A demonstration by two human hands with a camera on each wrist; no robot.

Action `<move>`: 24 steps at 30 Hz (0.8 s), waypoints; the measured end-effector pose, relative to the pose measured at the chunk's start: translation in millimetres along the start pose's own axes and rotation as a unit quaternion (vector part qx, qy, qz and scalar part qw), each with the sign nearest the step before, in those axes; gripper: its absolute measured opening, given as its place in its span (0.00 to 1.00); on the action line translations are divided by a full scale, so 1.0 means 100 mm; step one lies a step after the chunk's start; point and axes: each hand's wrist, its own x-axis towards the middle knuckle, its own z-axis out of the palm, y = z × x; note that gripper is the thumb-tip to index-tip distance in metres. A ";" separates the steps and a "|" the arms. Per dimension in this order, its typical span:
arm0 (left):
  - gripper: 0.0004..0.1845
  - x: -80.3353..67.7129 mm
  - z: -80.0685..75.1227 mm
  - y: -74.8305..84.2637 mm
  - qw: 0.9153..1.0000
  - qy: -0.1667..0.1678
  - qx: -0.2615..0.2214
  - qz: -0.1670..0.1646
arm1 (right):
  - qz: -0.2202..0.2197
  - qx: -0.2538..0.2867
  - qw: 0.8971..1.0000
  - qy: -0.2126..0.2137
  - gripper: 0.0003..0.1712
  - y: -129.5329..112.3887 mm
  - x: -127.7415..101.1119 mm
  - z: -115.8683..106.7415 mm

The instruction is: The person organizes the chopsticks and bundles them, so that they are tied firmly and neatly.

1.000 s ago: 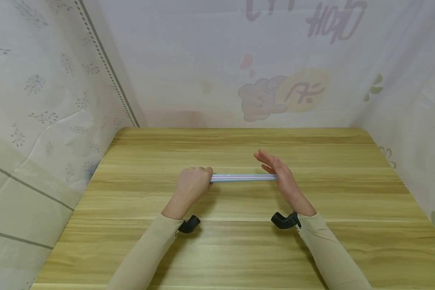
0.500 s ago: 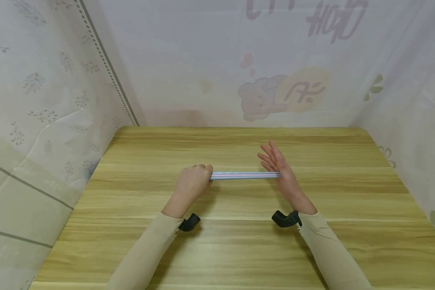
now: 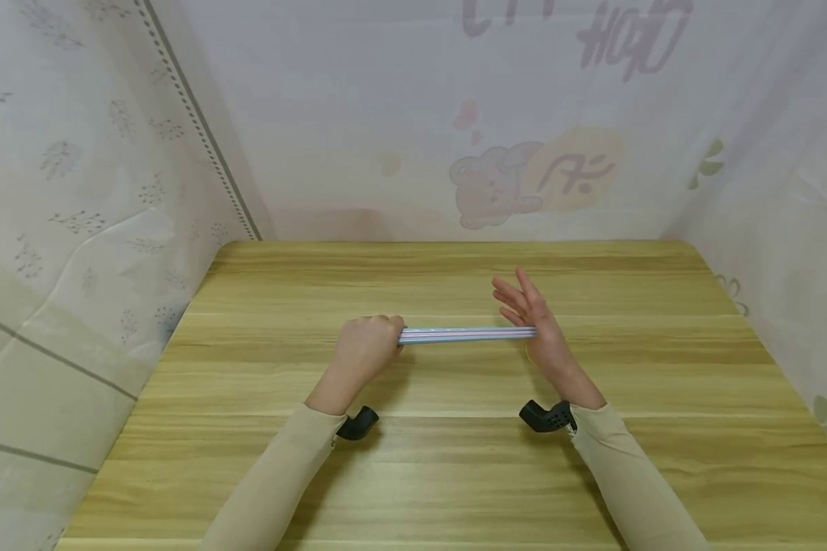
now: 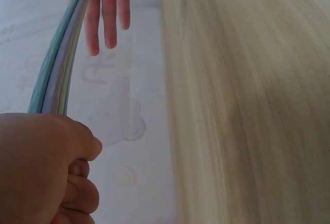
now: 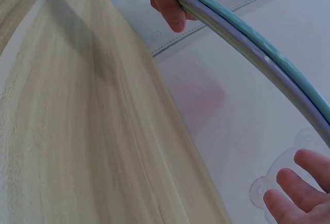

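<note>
Above the table [image 3: 262, 428], left hand [image 3: 364, 348] clenches straws [image 3: 465, 334] — their far end hidden against flat-fingered right hand [image 3: 534, 321].

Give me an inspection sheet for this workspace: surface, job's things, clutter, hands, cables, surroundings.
Surface: wooden table, light grain, bare where visible.
Job's things: bundle of pastel straws, held level above the table.
Clutter: a small yellow ring, perhaps a rubber band, lies on the table by the right hand.
Hands: left hand grips one end of the bundle; right hand flat, fingers straight, palm against the other end.
Cables: nothing seen; black wrist camera mounts at both sleeves.
Surroundings: printed fabric curtains on three sides.
</note>
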 end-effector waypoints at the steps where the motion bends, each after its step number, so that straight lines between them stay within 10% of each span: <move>1: 0.10 0.00 0.00 0.00 1.000 0.001 0.000 0.000 | -0.007 -0.008 1.000 -0.002 0.31 0.00 -0.01 -0.02; 9: 0.11 -0.02 0.00 -0.03 1.000 0.013 -0.001 0.005 | -0.012 -0.012 1.000 0.026 0.32 -0.09 -0.10 -0.24; 14: 0.11 0.00 0.00 -0.04 1.000 0.028 0.000 0.006 | 0.039 -0.116 0.990 0.074 0.28 -0.17 -0.19 -0.37; 24: 0.12 0.02 0.00 -0.05 0.998 0.060 0.005 0.013 | 0.172 -0.392 0.902 0.056 0.17 -0.16 -0.42 -0.55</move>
